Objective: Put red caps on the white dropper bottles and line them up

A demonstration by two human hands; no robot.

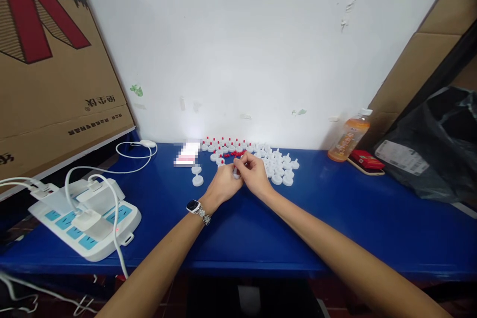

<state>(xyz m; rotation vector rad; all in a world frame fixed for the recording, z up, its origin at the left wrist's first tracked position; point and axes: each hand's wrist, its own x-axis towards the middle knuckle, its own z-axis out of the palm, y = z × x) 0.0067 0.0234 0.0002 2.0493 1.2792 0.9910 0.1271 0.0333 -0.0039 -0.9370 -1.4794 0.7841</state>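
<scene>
My left hand (225, 182) is closed around a white nozzle cap (236, 173), of which only a small part shows. Against it, my right hand (255, 172) pinches at the top of the nozzle; whatever is between these fingertips is too small to make out. Just beyond my hands lies a little heap of small red tips (237, 153). Several white nozzle caps with red tips on them (211, 147) stand behind and to the left. To the right of my hands are many white nozzle caps without red tips (278, 168). Two white caps (197, 180) sit apart at the left.
A white power strip (82, 223) with plugs and cables covers the table's left side. An orange drink bottle (349, 138) stands at the right by a red box (367, 159) on a phone. Cardboard boxes (55, 59) and a dark plastic bag (432, 144) flank the blue table (335, 228).
</scene>
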